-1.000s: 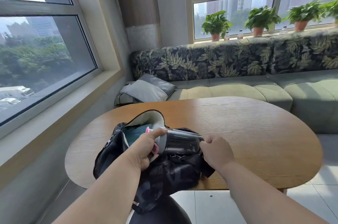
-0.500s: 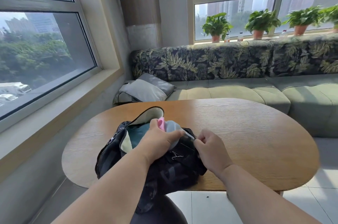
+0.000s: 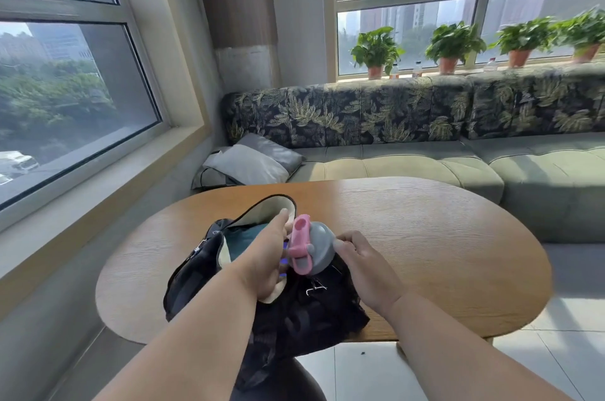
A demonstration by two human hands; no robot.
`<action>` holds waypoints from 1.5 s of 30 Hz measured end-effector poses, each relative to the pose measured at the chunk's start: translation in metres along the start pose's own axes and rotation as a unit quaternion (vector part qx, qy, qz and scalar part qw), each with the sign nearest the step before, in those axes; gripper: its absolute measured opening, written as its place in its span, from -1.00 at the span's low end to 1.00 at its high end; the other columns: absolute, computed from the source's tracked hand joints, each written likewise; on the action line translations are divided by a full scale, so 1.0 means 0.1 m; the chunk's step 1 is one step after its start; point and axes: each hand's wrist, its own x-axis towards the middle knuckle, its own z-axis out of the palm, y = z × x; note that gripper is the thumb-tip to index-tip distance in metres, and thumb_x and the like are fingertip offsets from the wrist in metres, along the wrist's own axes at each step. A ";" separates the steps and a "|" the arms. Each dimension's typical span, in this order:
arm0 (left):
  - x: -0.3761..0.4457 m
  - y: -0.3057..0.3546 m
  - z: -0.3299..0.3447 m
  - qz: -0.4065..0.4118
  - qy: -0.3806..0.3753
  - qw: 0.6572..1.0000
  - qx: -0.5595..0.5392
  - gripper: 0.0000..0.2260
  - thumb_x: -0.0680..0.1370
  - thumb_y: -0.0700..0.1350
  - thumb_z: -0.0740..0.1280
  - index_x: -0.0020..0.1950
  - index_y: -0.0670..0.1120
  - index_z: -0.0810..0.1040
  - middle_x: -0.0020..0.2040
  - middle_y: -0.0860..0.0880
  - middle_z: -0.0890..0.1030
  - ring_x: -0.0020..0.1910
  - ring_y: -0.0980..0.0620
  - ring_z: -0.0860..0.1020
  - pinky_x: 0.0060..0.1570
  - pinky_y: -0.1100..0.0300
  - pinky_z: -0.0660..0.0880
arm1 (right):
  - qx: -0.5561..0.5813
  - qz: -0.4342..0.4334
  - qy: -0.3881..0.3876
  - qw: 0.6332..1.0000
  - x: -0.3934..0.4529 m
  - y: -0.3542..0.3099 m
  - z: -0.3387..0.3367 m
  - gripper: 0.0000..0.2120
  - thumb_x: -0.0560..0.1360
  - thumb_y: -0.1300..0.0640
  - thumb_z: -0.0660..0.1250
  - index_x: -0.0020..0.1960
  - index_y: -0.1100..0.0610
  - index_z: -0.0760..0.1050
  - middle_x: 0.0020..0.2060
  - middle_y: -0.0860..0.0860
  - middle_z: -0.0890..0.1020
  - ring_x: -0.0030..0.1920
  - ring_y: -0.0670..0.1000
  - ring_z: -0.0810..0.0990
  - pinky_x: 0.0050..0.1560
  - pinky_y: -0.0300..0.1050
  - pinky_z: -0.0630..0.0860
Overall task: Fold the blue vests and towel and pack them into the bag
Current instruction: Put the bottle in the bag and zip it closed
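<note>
A black bag (image 3: 304,318) lies open at the near left edge of the oval wooden table (image 3: 442,237), its cream-lined flap raised. Folded blue fabric (image 3: 242,237) shows inside the opening. A bottle with a grey lid and pink handle (image 3: 319,250) stands in the bag, only its top showing. My left hand (image 3: 262,259) grips the bottle's left side with the thumb stretched up toward the flap; its fingers are hidden behind the lid. Just right of the lid, my right hand (image 3: 360,266) pinches the bag's black edge.
A green sofa (image 3: 409,168) with a leaf-print back runs behind the table, with grey cushions (image 3: 252,164) in its corner. Potted plants (image 3: 376,50) line the far window sill. A window ledge (image 3: 98,187) runs along the left. Tiled floor lies to the right.
The bottle lay sideways across the bag; it has swung upright and sunk into the bag until only its lid shows. My right hand moved from the bottle's base to the bag's edge.
</note>
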 end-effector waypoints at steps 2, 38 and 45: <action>-0.02 -0.08 -0.02 -0.010 0.031 0.999 -0.017 -0.54 0.67 0.35 0.07 0.31 0.15 0.60 0.14 -0.12 0.74 0.23 -0.07 0.62 0.14 0.03 0.43 | -0.013 0.008 0.001 1.000 -0.02 -0.02 0.05 -0.41 0.36 -0.67 0.16 0.11 -0.27 0.54 0.11 -0.17 0.59 0.13 -0.05 0.60 0.28 0.11 0.52; -0.17 0.01 0.16 0.193 0.067 0.978 0.048 -0.75 0.62 -0.04 0.25 0.13 -0.22 0.47 -0.06 -0.29 0.63 -0.12 -0.10 0.55 -0.03 -0.14 0.57 | 0.016 0.045 -0.003 0.999 -0.18 -0.44 -0.17 -0.34 0.35 -0.53 0.41 0.25 -0.11 0.51 0.04 -0.11 0.72 0.04 -0.08 0.70 0.08 -0.11 0.51; -0.25 0.20 0.18 0.186 -0.016 0.982 -0.030 -0.86 0.74 -0.22 0.18 0.11 -0.20 0.52 -0.06 -0.28 0.66 -0.11 -0.16 0.64 -0.11 0.01 0.63 | -0.011 0.055 -0.009 0.998 -0.04 -0.58 -0.30 -0.32 0.44 -0.54 0.30 0.26 -0.01 0.50 -0.15 -0.12 0.71 -0.16 -0.11 0.62 -0.03 -0.14 0.43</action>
